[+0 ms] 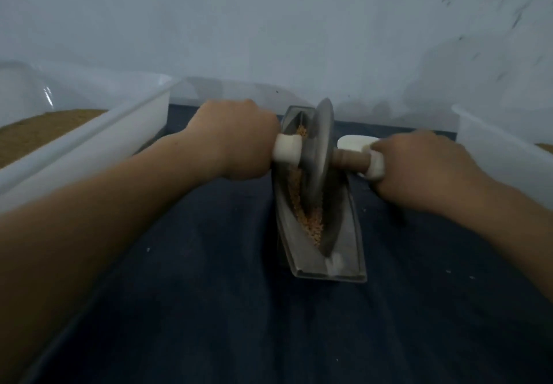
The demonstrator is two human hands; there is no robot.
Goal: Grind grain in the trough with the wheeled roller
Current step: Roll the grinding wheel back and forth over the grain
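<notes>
Forearms (89, 234) outstretched, left hand (236, 141), right hand (419, 168) gripping roller (321, 156) in trough (344, 234)

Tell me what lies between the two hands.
In the head view, the roller's metal wheel, standing in the trough over the grain, with bare wooden axle before the right hand; the left hand grips close beside.

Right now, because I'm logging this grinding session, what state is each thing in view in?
Left hand: grips the roller's left handle.
Right hand: grips the roller's right handle.
Grey metal disc roller on a wooden axle: upright, rim down in the trough.
Long grey metal trough: lying on the cloth, holding grain.
Tan grain: spread along the trough's groove.
White plastic tub: open, brown material inside.
Dark blue cloth: spread under the trough.
</notes>
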